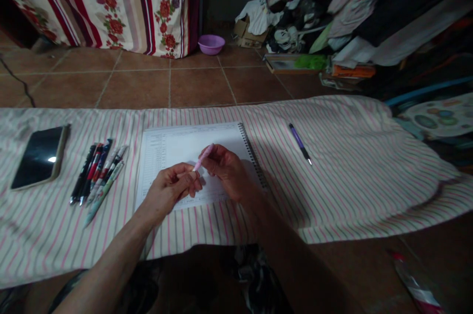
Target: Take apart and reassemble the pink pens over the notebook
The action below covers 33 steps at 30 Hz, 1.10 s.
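A pink pen (203, 157) is held at a slant between my two hands, over a spiral notebook (199, 139). The fingers of my left hand (173, 184) pinch its lower end. Near its upper end, my right hand (228, 170) is closed around it with thumb and fingers. Beneath both hands the notebook's page is mostly white, with printed lines along its left side and top. Its spiral binding runs down the right edge. My hands cover part of the page, and the pen's lower tip is hidden by my left fingers.
To the left lie several pens (99, 171) in a bunch and a dark-screened phone (40, 156). A purple and black pen (300, 144) rests right of the notebook. The striped cloth (351, 171) covers the table. On the tiled floor beyond stand a purple basin (211, 45) and piled clothes (295, 3).
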{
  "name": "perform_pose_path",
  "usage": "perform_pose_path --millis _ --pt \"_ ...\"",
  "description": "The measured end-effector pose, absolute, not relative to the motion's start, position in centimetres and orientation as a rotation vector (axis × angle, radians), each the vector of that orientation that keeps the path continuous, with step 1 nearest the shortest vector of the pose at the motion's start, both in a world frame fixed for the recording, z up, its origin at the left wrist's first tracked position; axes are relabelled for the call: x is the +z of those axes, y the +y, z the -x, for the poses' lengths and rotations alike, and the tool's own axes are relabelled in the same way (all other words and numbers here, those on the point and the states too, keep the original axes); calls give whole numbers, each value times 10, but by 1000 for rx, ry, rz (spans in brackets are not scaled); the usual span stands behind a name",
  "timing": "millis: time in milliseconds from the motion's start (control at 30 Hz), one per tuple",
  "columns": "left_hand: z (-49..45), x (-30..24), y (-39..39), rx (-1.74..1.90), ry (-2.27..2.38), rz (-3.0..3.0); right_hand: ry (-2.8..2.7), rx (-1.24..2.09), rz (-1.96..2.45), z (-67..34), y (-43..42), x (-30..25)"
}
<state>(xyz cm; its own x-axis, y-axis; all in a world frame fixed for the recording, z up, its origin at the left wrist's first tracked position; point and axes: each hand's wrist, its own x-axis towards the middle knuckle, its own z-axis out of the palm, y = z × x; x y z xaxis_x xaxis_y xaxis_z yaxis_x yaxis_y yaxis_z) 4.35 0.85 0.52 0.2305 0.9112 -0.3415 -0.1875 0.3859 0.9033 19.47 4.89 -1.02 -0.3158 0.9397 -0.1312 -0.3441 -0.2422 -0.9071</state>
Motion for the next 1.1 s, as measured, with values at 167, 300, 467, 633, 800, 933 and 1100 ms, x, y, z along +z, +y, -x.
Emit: perform_pose_path --millis 167,300,467,633,800,933,1100 --pt "-42 5 9 905 1056 -846 -1005 1756 828 -198 47 -6" --pt "-43 4 8 903 1043 -851 -1086 1701 899 -199 49 -10" --pt "-42 6 9 892 1067 -872 -977 1741 872 -194 50 -12" --pt "-41 13 9 921 1072 -856 -944 1865 778 -195 47 -4" --pt "-43 17 7 895 1092 -880 -1011 1805 836 -196 46 -6" --pt "-42 15 5 893 1102 -893 -989 1775 879 -194 45 -8" --pt "-38 13 7 894 1088 -869 -946 1869 830 -195 42 -4"
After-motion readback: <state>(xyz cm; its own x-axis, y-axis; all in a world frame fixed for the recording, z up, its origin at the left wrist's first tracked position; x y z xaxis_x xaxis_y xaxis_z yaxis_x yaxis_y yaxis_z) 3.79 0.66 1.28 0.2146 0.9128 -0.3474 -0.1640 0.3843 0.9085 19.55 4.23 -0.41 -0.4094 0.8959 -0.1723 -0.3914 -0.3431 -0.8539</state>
